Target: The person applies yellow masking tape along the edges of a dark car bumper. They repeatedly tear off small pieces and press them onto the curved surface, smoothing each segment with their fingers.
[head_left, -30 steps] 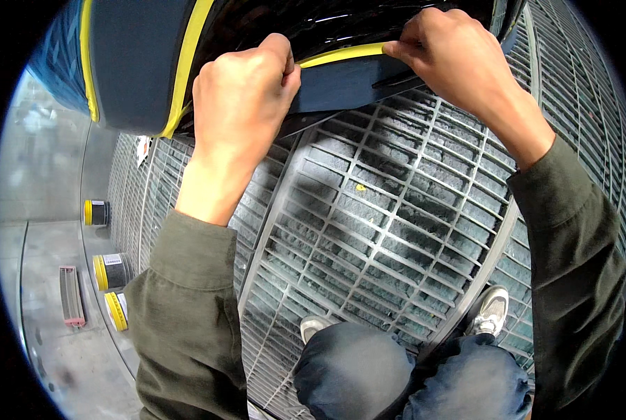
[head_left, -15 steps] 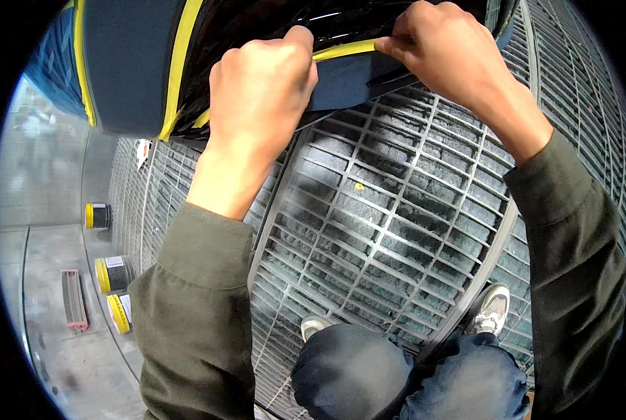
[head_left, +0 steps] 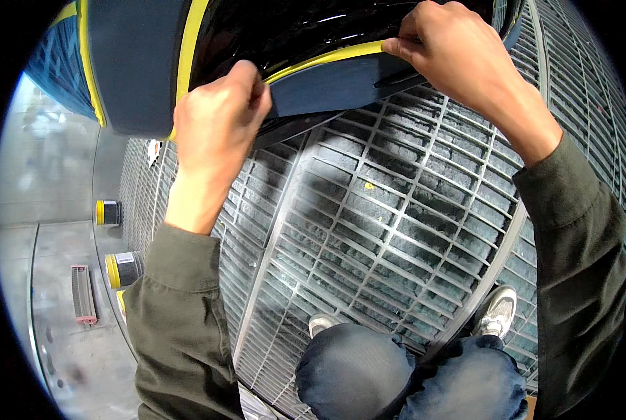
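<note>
A yellow tape strip (head_left: 320, 57) curves along the border between a glossy black surface (head_left: 285, 35) and a matte blue-grey lower panel (head_left: 320, 92) of a large curved body at the top. My left hand (head_left: 218, 122) is closed in a pinch at the strip's left part, its fingertips mostly hidden behind the knuckles. At the strip's right end, my right hand (head_left: 460, 52) pinches the tape between thumb and bent fingers. Between the hands the tape runs along the panel's upper edge. Another yellow strip (head_left: 192, 42) runs upright to the left, beside a wide blue-grey section (head_left: 136, 63).
Metal floor grating (head_left: 390, 210) lies beneath my legs and shoes (head_left: 498, 311). By the left wall stand black pails with yellow lids (head_left: 110, 212), one partly behind my left sleeve. A long slotted fixture (head_left: 83, 294) with reddish ends is there too. Bluish film (head_left: 61, 70) covers the body's far left.
My left hand has moved left along the panel edge, and a longer stretch of yellow tape shows between the hands. My right hand stays at nearly the same place on the tape.
</note>
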Action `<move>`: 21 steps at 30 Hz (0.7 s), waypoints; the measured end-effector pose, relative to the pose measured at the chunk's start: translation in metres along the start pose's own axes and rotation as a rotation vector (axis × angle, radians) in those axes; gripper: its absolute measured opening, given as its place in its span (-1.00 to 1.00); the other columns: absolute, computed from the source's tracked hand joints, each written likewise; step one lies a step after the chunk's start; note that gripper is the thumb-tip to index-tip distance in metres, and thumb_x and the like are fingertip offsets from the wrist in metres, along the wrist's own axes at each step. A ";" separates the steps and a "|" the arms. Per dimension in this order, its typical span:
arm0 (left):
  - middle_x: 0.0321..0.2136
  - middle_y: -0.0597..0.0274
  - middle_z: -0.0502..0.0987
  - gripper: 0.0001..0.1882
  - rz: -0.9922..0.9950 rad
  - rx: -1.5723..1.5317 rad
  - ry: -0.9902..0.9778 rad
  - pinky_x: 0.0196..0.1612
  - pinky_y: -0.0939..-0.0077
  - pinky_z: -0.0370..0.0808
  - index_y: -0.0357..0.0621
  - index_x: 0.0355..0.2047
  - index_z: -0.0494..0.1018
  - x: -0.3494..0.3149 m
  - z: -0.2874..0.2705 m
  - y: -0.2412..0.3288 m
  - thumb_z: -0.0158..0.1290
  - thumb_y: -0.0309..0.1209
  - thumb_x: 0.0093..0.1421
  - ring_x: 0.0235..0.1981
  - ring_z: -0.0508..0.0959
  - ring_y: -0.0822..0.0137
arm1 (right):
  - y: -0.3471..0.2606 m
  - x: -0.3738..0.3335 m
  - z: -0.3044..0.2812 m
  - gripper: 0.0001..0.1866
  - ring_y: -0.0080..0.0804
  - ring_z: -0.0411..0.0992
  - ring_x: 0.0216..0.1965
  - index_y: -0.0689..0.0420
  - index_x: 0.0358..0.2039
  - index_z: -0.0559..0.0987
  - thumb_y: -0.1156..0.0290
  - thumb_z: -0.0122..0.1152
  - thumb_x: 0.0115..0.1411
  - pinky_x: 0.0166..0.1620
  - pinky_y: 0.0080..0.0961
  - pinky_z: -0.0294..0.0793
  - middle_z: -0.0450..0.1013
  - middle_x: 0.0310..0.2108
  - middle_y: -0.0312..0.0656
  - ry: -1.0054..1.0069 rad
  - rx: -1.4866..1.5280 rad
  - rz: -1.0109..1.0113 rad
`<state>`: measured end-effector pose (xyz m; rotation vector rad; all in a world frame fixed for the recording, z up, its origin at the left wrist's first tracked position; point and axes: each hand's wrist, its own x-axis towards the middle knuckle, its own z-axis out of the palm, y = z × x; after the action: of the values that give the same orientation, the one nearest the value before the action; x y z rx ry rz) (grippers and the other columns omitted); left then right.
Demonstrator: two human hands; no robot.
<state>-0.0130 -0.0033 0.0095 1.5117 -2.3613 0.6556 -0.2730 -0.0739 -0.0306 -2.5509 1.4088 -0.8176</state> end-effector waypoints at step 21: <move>-0.61 0.03 0.55 -0.86 -0.020 -0.040 -0.040 -0.46 0.23 0.54 -0.17 -0.47 0.46 0.035 0.013 0.035 0.23 -0.44 0.08 -0.53 0.60 -0.02 | 0.061 -0.025 -0.028 -0.65 -0.49 0.53 -0.63 0.18 -0.04 0.62 0.17 0.14 0.39 -0.54 -0.66 0.53 0.57 -0.54 -0.21 -0.428 0.747 0.047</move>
<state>-0.0595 -0.0253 0.0056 1.5432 -2.3704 0.5757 -0.3434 -0.0833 -0.0381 -1.9428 0.8169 -0.5841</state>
